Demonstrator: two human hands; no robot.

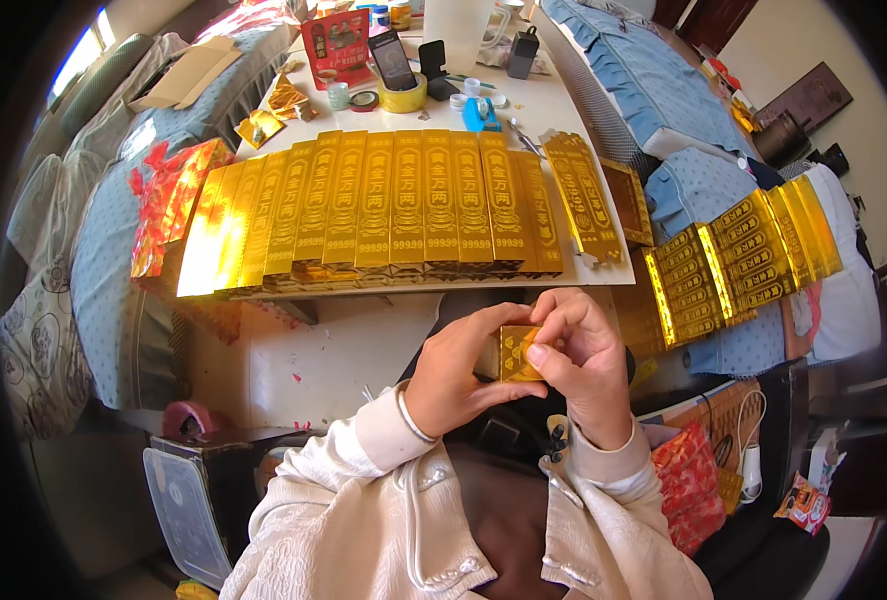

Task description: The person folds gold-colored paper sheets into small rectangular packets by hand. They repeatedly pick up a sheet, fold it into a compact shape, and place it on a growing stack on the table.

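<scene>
Above my lap, my left hand (462, 364) grips a small gold foil paper box (515, 349) from the side, thumb below and fingers above. My right hand (582, 349) pinches the box's near end, thumb and fingertips pressing on a folded flap. Most of the box is hidden behind both hands. Just beyond them, a row of long gold paper boxes (376, 202) printed with characters stands close together along the table's near edge. A flattened gold box sheet (582, 199) lies at the right end of that row.
The white table (406, 124) also carries a yellow tape roll (402, 97), a phone (392, 60), a blue tape dispenser (481, 114) and scissors (524, 139). More gold boxes (743, 259) are stacked at the right. A red-patterned bag (170, 206) stands left, another red bag (687, 487) beside my right arm.
</scene>
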